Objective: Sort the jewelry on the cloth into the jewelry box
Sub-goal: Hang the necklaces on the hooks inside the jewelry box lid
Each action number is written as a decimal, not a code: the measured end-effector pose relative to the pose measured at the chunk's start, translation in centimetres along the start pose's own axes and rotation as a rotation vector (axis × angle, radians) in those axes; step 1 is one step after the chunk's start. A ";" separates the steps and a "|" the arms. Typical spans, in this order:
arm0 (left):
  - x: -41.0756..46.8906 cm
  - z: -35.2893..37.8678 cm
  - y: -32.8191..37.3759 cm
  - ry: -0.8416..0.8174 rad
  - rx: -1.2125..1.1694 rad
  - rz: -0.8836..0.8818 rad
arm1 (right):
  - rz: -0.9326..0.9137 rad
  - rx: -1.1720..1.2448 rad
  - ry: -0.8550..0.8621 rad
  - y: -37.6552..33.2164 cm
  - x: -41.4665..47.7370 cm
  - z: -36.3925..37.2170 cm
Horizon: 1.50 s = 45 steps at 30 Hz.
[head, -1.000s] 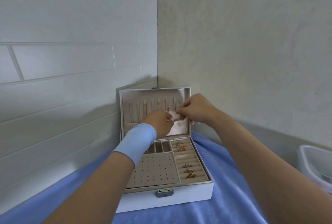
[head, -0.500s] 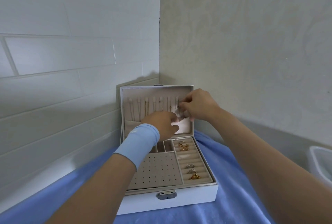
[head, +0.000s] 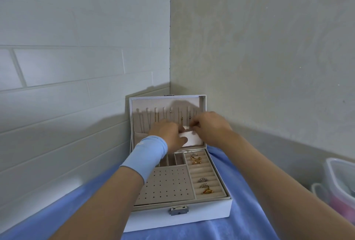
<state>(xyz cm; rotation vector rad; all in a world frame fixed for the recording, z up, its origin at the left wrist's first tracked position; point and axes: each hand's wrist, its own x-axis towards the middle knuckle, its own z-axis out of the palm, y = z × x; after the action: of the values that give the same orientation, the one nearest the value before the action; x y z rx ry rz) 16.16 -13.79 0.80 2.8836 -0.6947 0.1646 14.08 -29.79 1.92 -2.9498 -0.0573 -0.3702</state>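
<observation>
Left wall: pale painted brick filling the left half of the frame.
Cloth: blue cloth across the bottom of the frame, under the box; no jewelry shows on the part in view.
Left hand: left hand at frame centre, with a light blue wrist sleeve. The thumb lies on the front of the pocket and the fingers curl at its upper edge, gripping it.
Jewelry box: white jewelry box at lower centre, open, with its lid upright against the corner.
Necklaces: thin necklaces hanging from hooks inside the lid.
Tray: perforated panel on the left of the tray, bare.
Pocket: pale pocket low in the lid, between the two hands.
Rings: rings, gold and silver, seated in the ring slots on the tray's right.
Right hand: right hand just right of centre, fingers curled with the tips bunched by the pocket's top edge; I cannot tell whether they pinch a chain.
Far right: clear plastic container at the frame edge.
</observation>
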 end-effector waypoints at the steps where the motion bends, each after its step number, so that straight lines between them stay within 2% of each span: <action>1: 0.0 0.1 0.1 -0.017 0.031 0.003 | 0.000 -0.032 0.000 0.0 0.1 0.2; 4: 0.3 0.1 0.7 -0.080 0.070 0.004 | -0.007 -0.093 -0.067 0.0 0.2 0.8; 7: 0.6 -0.1 0.8 -0.075 0.052 0.017 | -0.034 -0.031 -0.124 0.1 0.6 0.7; 11: 0.6 -0.2 0.4 -0.036 0.044 0.000 | -0.019 0.048 -0.045 0.5 0.9 0.2; 18: -0.6 -0.2 -0.1 0.037 -0.075 0.019 | -0.025 0.069 -0.040 0.0 -0.1 0.4; 25: -5.2 -1.3 -0.7 0.034 -0.189 0.015 | -0.064 0.287 -0.054 -1.8 -4.4 -0.6; 28: -9.0 -1.9 -0.9 0.091 -0.248 0.021 | -0.100 0.373 -0.113 -3.8 -7.6 -1.6; 31: -13.2 -2.4 -0.7 0.127 -0.327 0.023 | -0.108 0.455 -0.264 -5.6 -11.4 -2.4; 34: -16.9 -1.9 -0.4 0.100 -0.366 0.021 | -0.151 0.389 -0.426 -6.7 -14.8 -2.1; 37: -19.6 -0.2 -0.2 -0.016 -0.393 0.032 | -0.147 0.299 -0.495 -7.3 -17.2 -0.5; 40: -21.3 1.7 -0.2 -0.105 -0.394 0.037 | -0.122 0.139 -0.458 -7.6 -18.5 1.6; 45: -22.5 4.5 0.1 -0.167 -0.413 0.044 | -0.149 -0.040 -0.289 -7.2 -19.5 4.4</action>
<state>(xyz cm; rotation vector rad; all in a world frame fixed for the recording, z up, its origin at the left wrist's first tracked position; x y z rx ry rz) -3.52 -4.78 -6.92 2.5044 -0.7222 -0.1957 -4.13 -22.25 -5.95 -3.0229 -0.3098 0.0401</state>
